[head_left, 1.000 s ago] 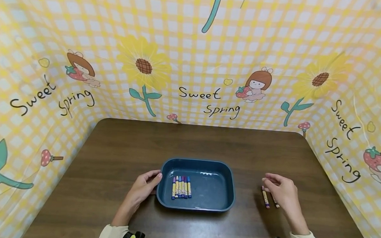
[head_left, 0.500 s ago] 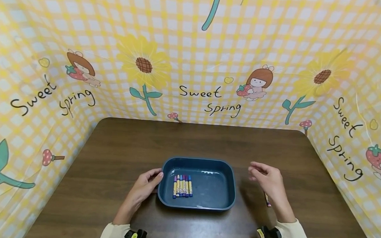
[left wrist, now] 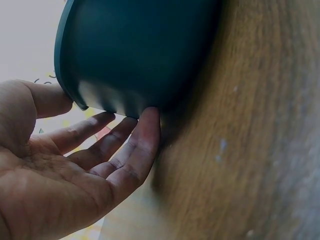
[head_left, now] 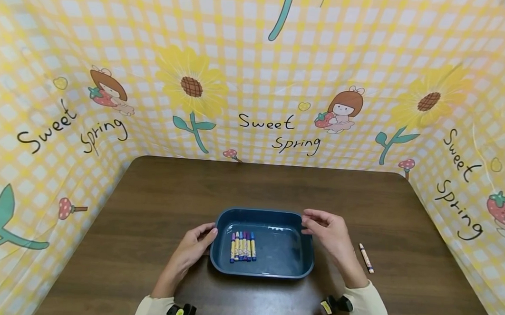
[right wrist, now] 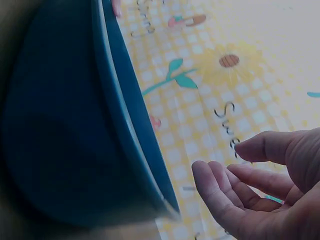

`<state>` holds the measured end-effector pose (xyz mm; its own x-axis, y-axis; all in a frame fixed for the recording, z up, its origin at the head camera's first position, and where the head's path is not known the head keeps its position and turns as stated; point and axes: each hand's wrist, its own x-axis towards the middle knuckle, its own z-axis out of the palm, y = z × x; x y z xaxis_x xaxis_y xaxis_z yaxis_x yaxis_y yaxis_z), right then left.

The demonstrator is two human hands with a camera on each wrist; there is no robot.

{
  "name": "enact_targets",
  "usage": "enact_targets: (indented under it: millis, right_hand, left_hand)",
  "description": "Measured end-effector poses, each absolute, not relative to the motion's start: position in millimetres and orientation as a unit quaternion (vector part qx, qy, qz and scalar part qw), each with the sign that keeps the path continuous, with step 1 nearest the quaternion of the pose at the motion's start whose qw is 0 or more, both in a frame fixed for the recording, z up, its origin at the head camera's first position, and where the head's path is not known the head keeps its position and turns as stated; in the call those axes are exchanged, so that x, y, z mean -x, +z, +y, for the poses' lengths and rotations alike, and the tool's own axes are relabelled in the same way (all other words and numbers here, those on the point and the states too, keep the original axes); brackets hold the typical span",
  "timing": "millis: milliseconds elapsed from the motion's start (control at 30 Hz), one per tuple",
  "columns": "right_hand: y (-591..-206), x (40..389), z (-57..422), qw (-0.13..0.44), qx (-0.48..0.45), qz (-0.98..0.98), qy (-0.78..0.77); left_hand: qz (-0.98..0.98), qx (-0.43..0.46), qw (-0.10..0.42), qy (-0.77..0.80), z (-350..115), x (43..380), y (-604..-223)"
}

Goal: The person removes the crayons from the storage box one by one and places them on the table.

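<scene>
While a yellow-and-white checked cloth point(head_left: 279, 63) hangs at the back and both sides, printed with sunflowers point(head_left: 192, 87) and the words "Sweet Spring" point(head_left: 266, 122), the items stand as follows, largest first. Table point(head_left: 173, 191): dark brown, wood-grained, rounded at its two far corners. Tray point(head_left: 282, 249): dark blue, rectangular with rounded corners, raised walls, glossy floor; set on the table between the two hands. Left hand point(head_left: 192, 247), in a cream sleeve point(head_left: 152, 310): holding the tray at its left end, thumb at the rim, other fingers slightly spread and bent against the outside of the wall, as the left wrist view shows. Right hand point(head_left: 330, 233), likewise sleeved: at the tray's right rear corner, fingertips close to the rim; thumb and fingers bent toward one another; whether anything is pinched between them cannot be told. Wrist devices, a pair: black with yellow labels, one on the left wrist point(head_left: 181, 312), one on the right point(head_left: 336, 305). Row of crayons point(head_left: 244, 247): six, side by side on the left part of the tray floor, yellow-wrapped, purple, blue and pale tips to the rear. Loose crayon point(head_left: 366, 258): pale, dark-banded, lying aslant on the table just beside the right forearm, well apart from the tray.
</scene>
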<state>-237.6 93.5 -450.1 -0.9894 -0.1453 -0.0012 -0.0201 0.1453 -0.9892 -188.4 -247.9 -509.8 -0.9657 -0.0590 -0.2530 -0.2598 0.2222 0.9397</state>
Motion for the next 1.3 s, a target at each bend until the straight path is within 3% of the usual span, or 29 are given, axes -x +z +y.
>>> enact_targets:
  millis: [800,967,1300]
  right_hand:
    - [-464.2,242.8,6.9,0.147,0.132,0.785,-0.587]
    - [-470.1,241.6,2.3,0.176,0.118,0.805,-0.554]
    - [-470.0,248.7,-1.6,0.176,0.119,0.838,-0.503]
  left_hand:
    - [0.759,0.094,0.06,0.641,-247.0,186.1,-512.0]
    - [0.756,0.091,0.064,0.645,-243.9,184.6,-515.6]
    - [0.766,0.096,0.069,0.632,-245.9,189.9,-512.5]
